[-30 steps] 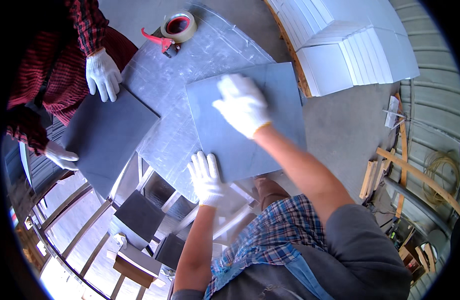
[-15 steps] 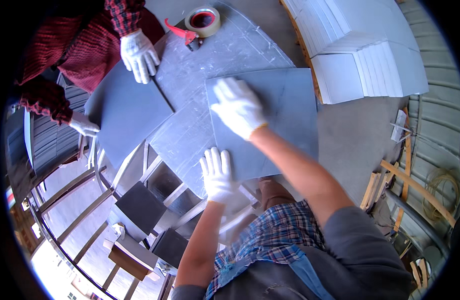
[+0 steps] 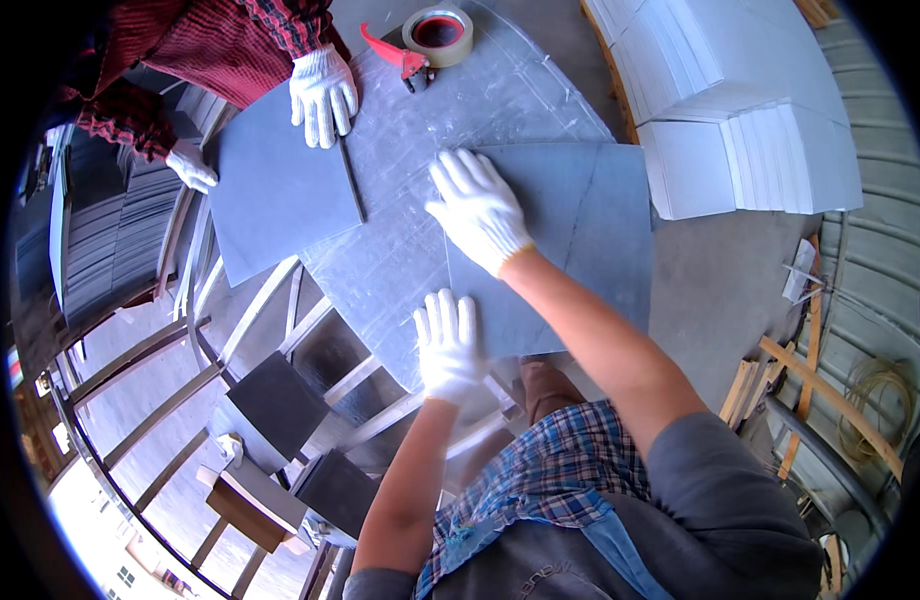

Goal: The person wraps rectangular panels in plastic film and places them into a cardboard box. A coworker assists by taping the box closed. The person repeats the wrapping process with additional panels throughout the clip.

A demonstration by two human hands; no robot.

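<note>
My right hand [image 3: 477, 208], in a white glove, lies flat with fingers spread on the far left part of a dark grey square slab [image 3: 580, 240] on the table. My left hand [image 3: 447, 342], also gloved and spread, presses on the slab's near left corner at the table edge. Across the table another person in a red checked sleeve holds a second grey slab [image 3: 280, 190]: one gloved hand [image 3: 323, 92] on its far edge, the other [image 3: 192, 166] at its left edge.
The table top [image 3: 420, 200] is wrapped in shiny clear film. A tape dispenser with a red handle [image 3: 430, 38] lies at the far edge. Stacks of white sheets [image 3: 740, 110] sit to the right. Dark slabs on a rack [image 3: 280, 400] are below left.
The view has shifted, so both slabs sit further right and lower in the picture. My hands stay flat on the slab. The other person's hands stay on theirs.
</note>
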